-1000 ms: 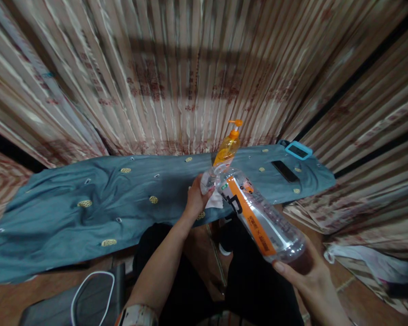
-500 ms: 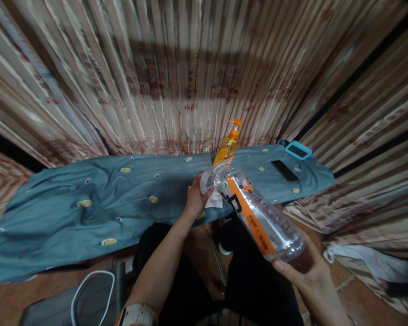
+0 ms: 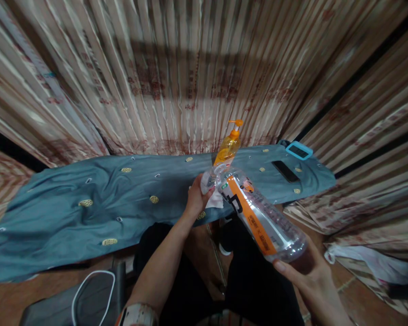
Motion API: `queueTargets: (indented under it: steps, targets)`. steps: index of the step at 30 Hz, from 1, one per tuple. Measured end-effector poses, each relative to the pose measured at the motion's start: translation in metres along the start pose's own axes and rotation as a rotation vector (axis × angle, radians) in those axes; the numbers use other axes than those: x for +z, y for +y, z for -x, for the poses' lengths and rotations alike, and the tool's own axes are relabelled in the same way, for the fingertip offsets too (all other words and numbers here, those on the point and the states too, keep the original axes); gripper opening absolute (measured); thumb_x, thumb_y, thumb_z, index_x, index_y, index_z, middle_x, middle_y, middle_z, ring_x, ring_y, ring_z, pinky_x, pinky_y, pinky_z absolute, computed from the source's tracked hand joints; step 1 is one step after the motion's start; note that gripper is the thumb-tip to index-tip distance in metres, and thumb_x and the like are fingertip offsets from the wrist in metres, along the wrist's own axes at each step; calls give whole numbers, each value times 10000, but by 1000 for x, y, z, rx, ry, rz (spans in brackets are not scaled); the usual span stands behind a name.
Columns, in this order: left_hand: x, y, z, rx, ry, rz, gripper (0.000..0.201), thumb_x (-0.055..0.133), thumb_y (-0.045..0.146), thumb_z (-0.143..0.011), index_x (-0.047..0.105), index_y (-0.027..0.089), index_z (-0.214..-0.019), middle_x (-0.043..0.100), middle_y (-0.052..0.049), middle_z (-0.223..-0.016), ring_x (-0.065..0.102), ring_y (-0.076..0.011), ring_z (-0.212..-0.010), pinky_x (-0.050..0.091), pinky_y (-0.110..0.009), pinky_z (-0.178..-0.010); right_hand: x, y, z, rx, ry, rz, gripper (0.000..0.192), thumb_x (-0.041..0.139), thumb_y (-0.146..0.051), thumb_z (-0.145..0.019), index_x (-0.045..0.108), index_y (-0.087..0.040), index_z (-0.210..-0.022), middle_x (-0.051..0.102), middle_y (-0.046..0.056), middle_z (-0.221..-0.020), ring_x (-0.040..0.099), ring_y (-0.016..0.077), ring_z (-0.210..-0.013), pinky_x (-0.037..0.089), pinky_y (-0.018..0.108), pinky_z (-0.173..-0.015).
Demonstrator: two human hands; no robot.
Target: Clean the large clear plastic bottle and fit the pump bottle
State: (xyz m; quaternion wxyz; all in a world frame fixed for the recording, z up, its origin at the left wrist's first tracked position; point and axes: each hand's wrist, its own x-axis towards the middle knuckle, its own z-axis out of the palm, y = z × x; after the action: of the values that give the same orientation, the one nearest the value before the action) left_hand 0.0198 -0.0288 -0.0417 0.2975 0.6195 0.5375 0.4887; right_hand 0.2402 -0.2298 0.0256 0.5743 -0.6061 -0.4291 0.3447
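My right hand (image 3: 309,271) is wrapped round the base of a large clear plastic bottle (image 3: 258,208) with an orange and silver label. The bottle lies tilted, its neck end lower down the view's left and away from me, at the rim of a small clear cup (image 3: 208,180). Closed round that cup is my left hand (image 3: 195,194). Whether any liquid is flowing I cannot tell. Just behind the cup stands a pump bottle (image 3: 227,149) of yellow liquid with an orange pump top. A white tissue (image 3: 215,200) lies below the cup.
A blue-green patterned cloth (image 3: 64,194) covers the long table. Toward its right end lie a black phone (image 3: 285,171) and a light-blue framed device (image 3: 299,151). Striped curtains (image 3: 190,68) hang behind and at both sides. A dark case (image 3: 54,299) with a white cable (image 3: 75,296) sits at lower left.
Almost nothing differs. The whole view has shifted very slightly, while both hands keep the bottle and the cup in the same pose.
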Motion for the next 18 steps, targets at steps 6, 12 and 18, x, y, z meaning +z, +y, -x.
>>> queueTargets:
  steps: [6,12,18]
  targets:
    - [0,0,0,6,-11,0,516,735,207,-762,567,188,-1249,716,-102,-1214,681,-274,-1113,527,-411,-980,3,-1,-1,13,-8,-43,654,930,-279,-633,662,-285,-1230,795,22,-1118,775,234,-985,630,258,-841]
    - [0,0,0,0,-3,3,536,737,206,-758,562,176,-1264,710,-115,-1227,679,-280,-1119,525,-416,-982,3,-2,-1,8,-23,-29,663,921,-275,-642,647,-264,-1246,790,43,-1141,768,260,-1020,630,298,-867]
    - [0,0,0,0,-4,3,525,744,209,-755,575,186,-1252,721,-101,-1199,686,-279,-1099,526,-420,-988,4,-6,0,17,-8,13,658,911,-287,-642,646,-257,-1243,787,58,-1151,761,291,-1043,634,334,-874]
